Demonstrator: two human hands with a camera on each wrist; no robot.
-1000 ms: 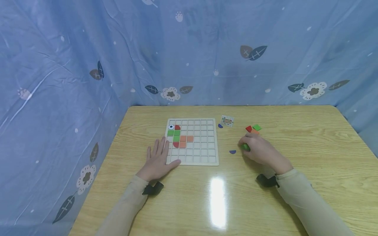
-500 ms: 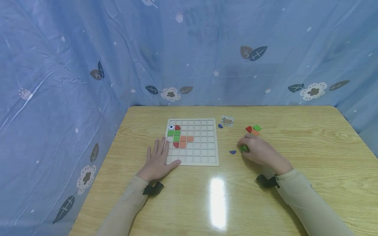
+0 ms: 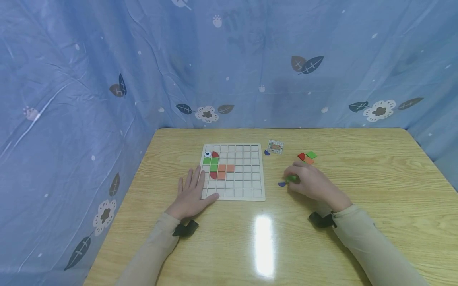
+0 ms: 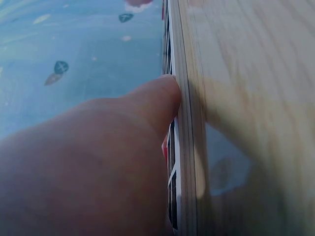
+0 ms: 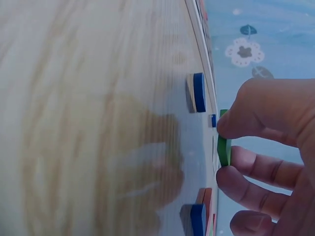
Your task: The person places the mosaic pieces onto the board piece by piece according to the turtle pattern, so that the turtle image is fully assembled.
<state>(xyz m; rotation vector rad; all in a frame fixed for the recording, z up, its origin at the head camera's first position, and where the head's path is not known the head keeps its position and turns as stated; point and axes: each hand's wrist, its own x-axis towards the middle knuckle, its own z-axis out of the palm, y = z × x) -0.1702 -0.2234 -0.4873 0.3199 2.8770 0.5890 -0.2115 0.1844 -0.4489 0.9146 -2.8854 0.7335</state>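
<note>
My left hand (image 3: 189,198) lies with straight, spread fingers at the left front corner of a white grid board (image 3: 243,192). In the left wrist view its thumb (image 4: 157,101) rests on the board's edge. Set in the board are a round eye tile (image 3: 208,154), red rounded tiles (image 3: 214,154), green square tiles (image 3: 214,164) and orange square tiles (image 3: 222,174). Right of the board, my right hand (image 3: 311,180) pinches a green tile (image 5: 224,147) between thumb and fingertips, above the table. A blue half-round tile (image 3: 282,184) lies just left of those fingers.
Behind the right hand lie a loose red tile (image 3: 301,156), a green tile (image 3: 311,154) and an orange tile (image 3: 309,160). A small picture card (image 3: 275,146) sits beside the board's back right corner, near another blue tile (image 3: 267,152). A blue curtain (image 3: 243,79) hangs behind the table.
My right hand has shifted slightly left with the green tile, which has turned in the fingers, and is now closer to the blue half-round tile. The left hand has stayed in place.
</note>
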